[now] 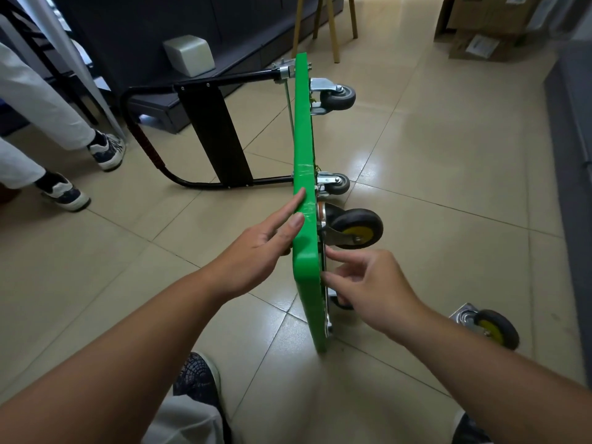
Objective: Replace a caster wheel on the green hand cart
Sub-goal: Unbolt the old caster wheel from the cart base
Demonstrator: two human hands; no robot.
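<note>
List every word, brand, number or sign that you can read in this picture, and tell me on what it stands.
No text can be read.
The white labels on the cardboard boxes: too small and blurred.
The green hand cart: no text shows.

Left hand [256, 251] and right hand [371, 283] are bare; pale grey trousers [182, 424] and dark patterned shoes [198, 376], apparently mesh, are worn.

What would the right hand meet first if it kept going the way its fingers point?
The underside of the green cart deck: the right hand points leftward at it, near the yellow-hubbed caster. Its fingers look almost touching; depth is unclear.
</note>
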